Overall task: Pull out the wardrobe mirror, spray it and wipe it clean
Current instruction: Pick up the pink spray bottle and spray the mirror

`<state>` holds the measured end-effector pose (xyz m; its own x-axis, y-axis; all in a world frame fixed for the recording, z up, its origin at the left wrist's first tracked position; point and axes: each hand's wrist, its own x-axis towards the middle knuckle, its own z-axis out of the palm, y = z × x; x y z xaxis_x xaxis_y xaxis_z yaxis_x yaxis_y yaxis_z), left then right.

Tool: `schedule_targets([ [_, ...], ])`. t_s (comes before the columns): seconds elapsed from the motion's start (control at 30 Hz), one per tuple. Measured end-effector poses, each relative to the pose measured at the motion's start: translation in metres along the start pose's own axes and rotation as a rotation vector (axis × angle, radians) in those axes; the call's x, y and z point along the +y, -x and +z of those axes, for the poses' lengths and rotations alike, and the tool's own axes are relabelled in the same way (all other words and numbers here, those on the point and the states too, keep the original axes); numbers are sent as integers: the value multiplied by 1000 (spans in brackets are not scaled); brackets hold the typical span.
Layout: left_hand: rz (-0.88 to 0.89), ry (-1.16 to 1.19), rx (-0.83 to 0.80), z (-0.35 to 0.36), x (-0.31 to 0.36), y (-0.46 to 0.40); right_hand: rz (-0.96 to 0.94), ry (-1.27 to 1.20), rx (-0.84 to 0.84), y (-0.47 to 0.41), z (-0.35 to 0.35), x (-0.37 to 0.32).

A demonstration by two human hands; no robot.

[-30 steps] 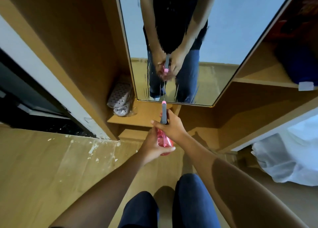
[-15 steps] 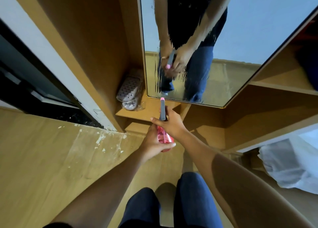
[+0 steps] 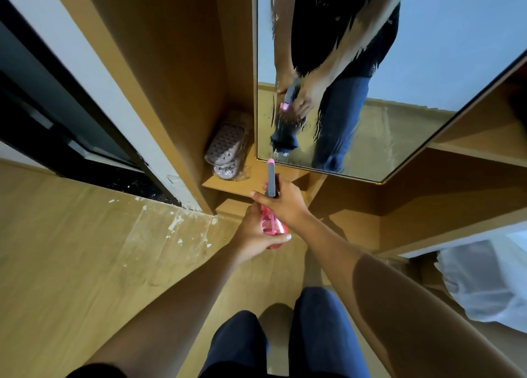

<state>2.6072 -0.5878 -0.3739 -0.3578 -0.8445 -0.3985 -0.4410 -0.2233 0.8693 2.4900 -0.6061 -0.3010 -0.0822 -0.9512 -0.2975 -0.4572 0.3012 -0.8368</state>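
More wet streaks on mirror (image 3: 399,64) at 12 o'clock than before; spraying well along. We hold bottle (image 3: 272,226) with both hands: left hand (image 3: 256,232) cups it, right hand (image 3: 285,203) wraps its neck.

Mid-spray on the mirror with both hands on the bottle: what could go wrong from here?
1. Spray already runs down the mirror toward its lower edge; it may drip onto the wooden shelf.
2. The bagged slippers beside the mirror could catch overspray.
3. Both the left hand and right hand hold the spray bottle; no cloth is visible for wiping.
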Motion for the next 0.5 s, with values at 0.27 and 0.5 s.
schedule_targets([
  [0.27, 59, -89, -8, -4, 24, 14, -16, -31, 49, 21, -17, -8],
  [0.5, 211, -177, -8, 1, 75, 33, -37, -76, 166, 57, -60, -36],
])
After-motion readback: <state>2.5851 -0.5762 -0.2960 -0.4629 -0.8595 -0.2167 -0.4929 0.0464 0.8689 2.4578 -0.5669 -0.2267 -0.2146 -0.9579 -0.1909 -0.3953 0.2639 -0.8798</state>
